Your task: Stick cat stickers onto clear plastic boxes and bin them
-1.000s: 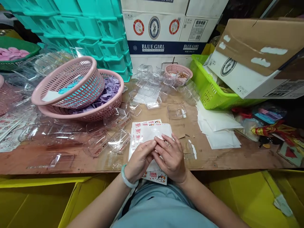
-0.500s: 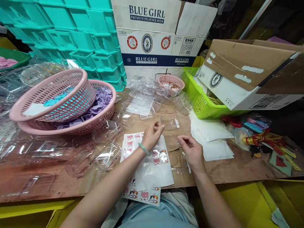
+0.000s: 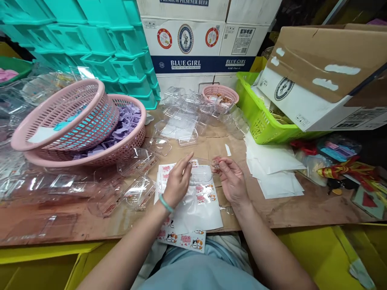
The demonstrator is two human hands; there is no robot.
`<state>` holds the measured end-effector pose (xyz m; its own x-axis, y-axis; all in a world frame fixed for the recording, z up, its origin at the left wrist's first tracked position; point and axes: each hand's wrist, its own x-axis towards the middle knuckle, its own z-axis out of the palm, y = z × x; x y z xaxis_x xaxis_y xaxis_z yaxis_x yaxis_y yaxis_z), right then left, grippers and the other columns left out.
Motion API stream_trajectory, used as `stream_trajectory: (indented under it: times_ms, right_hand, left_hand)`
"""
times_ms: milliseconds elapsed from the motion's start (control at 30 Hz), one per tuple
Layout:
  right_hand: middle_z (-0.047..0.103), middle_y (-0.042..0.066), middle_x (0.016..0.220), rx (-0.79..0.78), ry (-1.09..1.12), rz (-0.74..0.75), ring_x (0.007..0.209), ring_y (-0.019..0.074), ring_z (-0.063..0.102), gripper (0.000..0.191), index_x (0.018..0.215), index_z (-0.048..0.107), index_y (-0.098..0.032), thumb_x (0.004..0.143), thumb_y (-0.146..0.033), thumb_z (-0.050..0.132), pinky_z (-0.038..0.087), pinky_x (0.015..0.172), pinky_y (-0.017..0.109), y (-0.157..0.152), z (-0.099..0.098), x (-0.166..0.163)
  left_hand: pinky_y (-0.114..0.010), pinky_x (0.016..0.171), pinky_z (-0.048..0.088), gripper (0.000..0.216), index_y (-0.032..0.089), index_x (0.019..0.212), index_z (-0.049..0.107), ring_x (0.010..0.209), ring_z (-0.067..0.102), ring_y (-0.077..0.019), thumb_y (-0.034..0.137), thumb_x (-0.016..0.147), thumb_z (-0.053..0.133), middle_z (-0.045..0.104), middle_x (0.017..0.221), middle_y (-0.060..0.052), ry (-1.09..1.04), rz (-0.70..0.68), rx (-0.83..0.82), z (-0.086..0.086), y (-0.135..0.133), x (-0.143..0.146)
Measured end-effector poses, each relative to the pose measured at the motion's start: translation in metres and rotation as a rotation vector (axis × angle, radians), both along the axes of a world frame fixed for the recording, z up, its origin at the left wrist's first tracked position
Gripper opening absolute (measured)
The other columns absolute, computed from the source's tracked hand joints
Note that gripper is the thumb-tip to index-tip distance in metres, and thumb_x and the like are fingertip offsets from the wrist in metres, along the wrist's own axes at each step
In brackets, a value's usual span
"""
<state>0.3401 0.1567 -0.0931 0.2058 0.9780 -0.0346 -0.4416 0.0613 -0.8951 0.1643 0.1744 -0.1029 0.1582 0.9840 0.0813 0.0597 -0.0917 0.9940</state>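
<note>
My left hand [image 3: 177, 183], with a pale green bracelet at the wrist, holds the near-left edge of a clear plastic case [image 3: 201, 174] with fingers fairly straight. The case is over the sticker sheets. My right hand [image 3: 233, 179] pinches a small see-through piece with reddish print [image 3: 216, 162], seemingly a sticker, at the case's right end. Whether it touches the case I cannot tell. Under the hands lie a white backing sheet [image 3: 196, 217] and a sticker sheet [image 3: 184, 238] with cartoon cats and pink lettering, its lower edge overhanging the table.
Clear plastic cases [image 3: 139, 193] are spread to the left and piled at the back. Pink baskets [image 3: 133, 139] hold purple and blue pieces. White papers [image 3: 279, 183] lie right, before a green basket [image 3: 266, 131] under a carton [image 3: 302, 96]. Teal crates [image 3: 99, 40] stand behind.
The clear case has come from the table beyond the hands to between them. My left hand has drawn back and left; my right hand has moved left and up with the small printed piece.
</note>
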Motion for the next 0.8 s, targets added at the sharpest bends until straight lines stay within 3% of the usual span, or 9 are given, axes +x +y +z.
stream_trajectory:
  times_ms: [67, 133, 233, 367, 500, 800]
  right_hand:
    - [0.067, 0.003, 0.101, -0.039, -0.027, 0.051, 0.083, 0.0138, 0.062, 0.019, 0.083, 0.068, -0.023, 0.072, -0.037, 0.076, 0.051, 0.068, 0.026, -0.007, -0.005, -0.016]
    - [0.067, 0.002, 0.096, -0.077, -0.055, 0.105, 0.081, 0.0139, 0.061, 0.021, 0.083, 0.068, -0.023, 0.072, -0.038, 0.075, 0.049, 0.066, 0.025, -0.015, -0.008, -0.027]
    - [0.064, 0.0, 0.083, -0.114, -0.165, 0.202, 0.07, 0.0114, 0.056, 0.022, 0.083, 0.068, -0.022, 0.073, -0.039, 0.075, 0.046, 0.063, 0.024, -0.023, -0.002, -0.036]
    - [0.057, -0.002, 0.07, -0.143, -0.398, 0.403, 0.06, 0.0092, 0.046, 0.025, 0.078, 0.066, -0.018, 0.075, -0.042, 0.074, 0.039, 0.056, 0.023, -0.026, 0.019, -0.04]
    - [0.049, -0.004, 0.064, -0.173, -0.548, 0.596, 0.053, 0.0079, 0.04, 0.03, 0.076, 0.063, -0.017, 0.079, -0.047, 0.067, 0.031, 0.05, 0.023, -0.026, 0.032, -0.042]
    - [0.047, -0.003, 0.064, -0.175, -0.708, 0.63, 0.059, 0.0089, 0.037, 0.036, 0.072, 0.063, -0.014, 0.079, -0.05, 0.065, 0.029, 0.052, 0.022, -0.025, 0.04, -0.052]
  left_hand:
    - [-0.038, 0.09, 0.053, 0.044, 0.028, 0.13, 0.054, 0.124, 0.048, -0.0259, 0.042, 0.088, 0.055, 0.05, 0.139, -0.006, -0.152, -0.009, -0.222, -0.002, -0.024, -0.02]
    - [-0.037, 0.089, 0.054, 0.041, 0.026, 0.124, 0.057, 0.125, 0.046, -0.0262, 0.044, 0.088, 0.057, 0.049, 0.139, -0.006, -0.25, -0.004, -0.325, -0.006, -0.039, -0.035]
    - [-0.038, 0.094, 0.051, 0.042, 0.027, 0.127, 0.056, 0.13, 0.042, -0.0261, 0.039, 0.087, 0.06, 0.047, 0.141, -0.006, -0.284, -0.002, -0.275, -0.014, -0.05, -0.05]
    - [-0.041, 0.109, 0.038, 0.053, 0.025, 0.133, 0.053, 0.135, 0.039, -0.027, 0.034, 0.082, 0.068, 0.051, 0.14, -0.009, -0.284, -0.08, -0.192, -0.023, -0.057, -0.06]
    - [-0.044, 0.113, 0.031, 0.054, 0.023, 0.132, 0.055, 0.135, 0.041, -0.0277, 0.03, 0.08, 0.07, 0.052, 0.14, -0.011, -0.339, -0.155, -0.186, -0.032, -0.058, -0.067]
    - [-0.042, 0.115, 0.027, 0.057, 0.026, 0.126, 0.061, 0.134, 0.043, -0.0259, 0.023, 0.072, 0.078, 0.056, 0.138, -0.007, -0.395, -0.191, -0.178, -0.038, -0.056, -0.072]
